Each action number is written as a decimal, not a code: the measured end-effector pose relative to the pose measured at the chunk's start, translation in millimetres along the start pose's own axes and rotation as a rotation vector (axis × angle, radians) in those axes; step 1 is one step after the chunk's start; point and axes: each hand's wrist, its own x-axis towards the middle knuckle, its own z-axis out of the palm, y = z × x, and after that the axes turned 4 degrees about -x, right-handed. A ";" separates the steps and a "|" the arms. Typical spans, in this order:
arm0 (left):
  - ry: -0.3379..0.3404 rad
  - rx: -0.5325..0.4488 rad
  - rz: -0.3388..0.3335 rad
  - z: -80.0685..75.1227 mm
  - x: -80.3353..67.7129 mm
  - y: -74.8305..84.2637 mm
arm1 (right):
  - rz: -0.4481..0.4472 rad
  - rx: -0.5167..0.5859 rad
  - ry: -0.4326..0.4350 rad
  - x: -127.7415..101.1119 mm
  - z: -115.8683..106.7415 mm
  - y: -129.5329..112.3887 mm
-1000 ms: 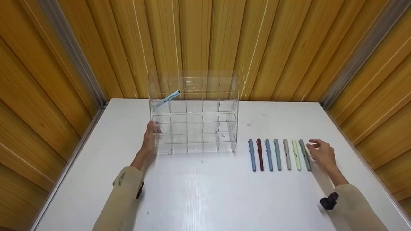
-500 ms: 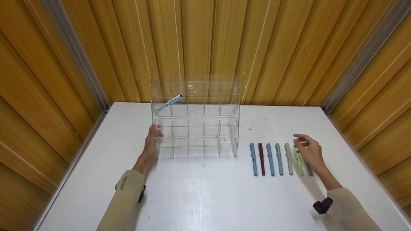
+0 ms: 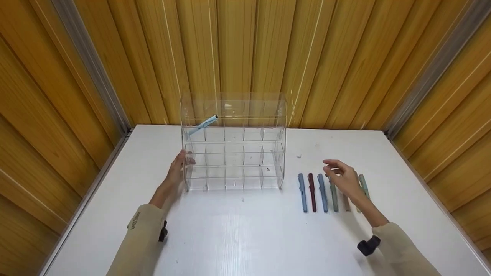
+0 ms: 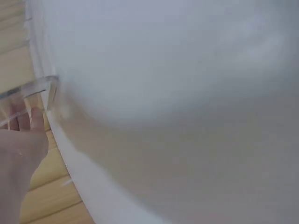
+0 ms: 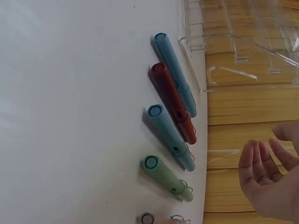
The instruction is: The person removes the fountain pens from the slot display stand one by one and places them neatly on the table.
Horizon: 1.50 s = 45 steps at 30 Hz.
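Your left hand (image 3: 177,173) rests flat-fingered against the clear organizer's (image 3: 234,142) left wall. Your right hand (image 3: 344,179), fingers loose and holding nothing, hovers over the pen row (image 3: 318,191) right of the organizer.

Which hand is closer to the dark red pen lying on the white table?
Right. The right hand hovers just right of the dark red pen; the left hand touches the clear organizer.

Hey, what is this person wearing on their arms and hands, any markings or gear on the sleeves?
Both arms are in long beige sleeves, the left sleeve and the right sleeve. The left sleeve has small dark lettering near the cuff, too small to read. A small black device sits at each wrist, the right one being easier to see. The left hand and right hand are bare, without gloves.
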 end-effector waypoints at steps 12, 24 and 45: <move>-0.175 -0.044 -0.031 -28.5 9.2 41.0 | -0.129 0.106 -0.078 39.7 33.3 -55.3; -0.020 -0.072 -0.032 -27.3 2.1 26.8 | -0.195 0.190 -0.165 59.7 86.6 -106.2; -0.014 0.025 0.030 -16.8 -10.1 4.2 | -0.216 0.258 -0.221 71.3 142.8 -158.3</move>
